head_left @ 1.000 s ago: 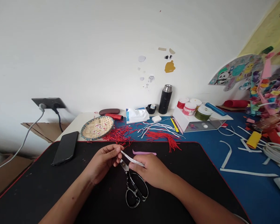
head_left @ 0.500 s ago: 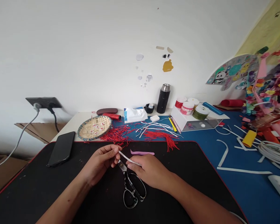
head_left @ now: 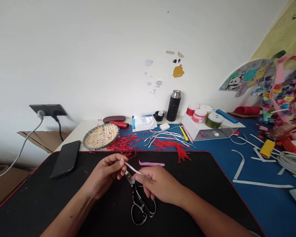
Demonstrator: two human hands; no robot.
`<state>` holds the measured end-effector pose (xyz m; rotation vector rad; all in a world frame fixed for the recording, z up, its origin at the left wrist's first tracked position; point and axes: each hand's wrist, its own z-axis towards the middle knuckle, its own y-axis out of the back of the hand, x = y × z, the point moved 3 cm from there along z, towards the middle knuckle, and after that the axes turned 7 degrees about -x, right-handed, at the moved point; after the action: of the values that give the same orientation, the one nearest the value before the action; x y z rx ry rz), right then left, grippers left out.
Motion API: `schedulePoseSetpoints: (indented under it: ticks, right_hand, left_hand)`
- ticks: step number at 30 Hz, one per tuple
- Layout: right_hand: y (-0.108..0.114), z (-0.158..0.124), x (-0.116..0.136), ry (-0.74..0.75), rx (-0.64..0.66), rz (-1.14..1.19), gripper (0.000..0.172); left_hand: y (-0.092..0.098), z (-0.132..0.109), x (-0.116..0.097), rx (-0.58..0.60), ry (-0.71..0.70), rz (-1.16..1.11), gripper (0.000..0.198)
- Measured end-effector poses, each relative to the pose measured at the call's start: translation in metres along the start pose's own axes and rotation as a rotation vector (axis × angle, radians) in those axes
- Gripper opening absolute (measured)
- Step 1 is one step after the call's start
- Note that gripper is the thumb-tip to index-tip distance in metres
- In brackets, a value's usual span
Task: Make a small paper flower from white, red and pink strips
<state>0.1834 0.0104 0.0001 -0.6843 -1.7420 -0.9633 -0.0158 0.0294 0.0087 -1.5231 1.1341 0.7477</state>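
Note:
A thin white strip (head_left: 132, 169) is stretched between my hands over the black mat (head_left: 192, 210). My left hand (head_left: 111, 171) pinches its far end between thumb and forefinger. Closed round its other end, my right hand (head_left: 160, 184) hides part of it. Under the hands lie black-handled scissors (head_left: 139, 210), their handles toward me and the blade tips out of sight behind my left fingers. Pink tweezers (head_left: 151, 164) rest on the mat just beyond my right hand.
Behind the mat are a woven basket (head_left: 101, 136), red cord pieces (head_left: 124, 144), white strips (head_left: 167, 135), tissues (head_left: 144, 122) and a black flask (head_left: 174, 106). A phone (head_left: 65, 159) lies left. Paint jars (head_left: 199, 116) stand on a box; a white strip coil (head_left: 292, 163) is at right.
The right hand has shifted slightly, its fingers curling lower over the scissors' handles. Both hands keep hold of the white strip. The whole view has moved a little.

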Motion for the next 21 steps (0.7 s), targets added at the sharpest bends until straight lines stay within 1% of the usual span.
schedulePoseSetpoints:
  ticks: [4, 10, 14, 21]
  right_hand:
    - [0.001, -0.001, 0.002, -0.003, -0.006, 0.007, 0.034]
    - [0.001, -0.001, 0.003, 0.034, -0.021, 0.046, 0.031]
    - [0.002, 0.000, 0.003, 0.040, -0.042, 0.068, 0.033]
    - [0.002, -0.003, 0.005, 0.027, -0.017, 0.078, 0.035]
  left_hand:
    - [-0.002, -0.001, 0.000, -0.002, -0.015, 0.039, 0.030]
    - [-0.003, -0.001, 0.008, 0.017, -0.015, 0.109, 0.031]
    - [-0.004, -0.002, 0.011, 0.030, 0.000, 0.103, 0.030]
    - [-0.005, -0.002, 0.011, 0.049, 0.001, 0.093, 0.029]
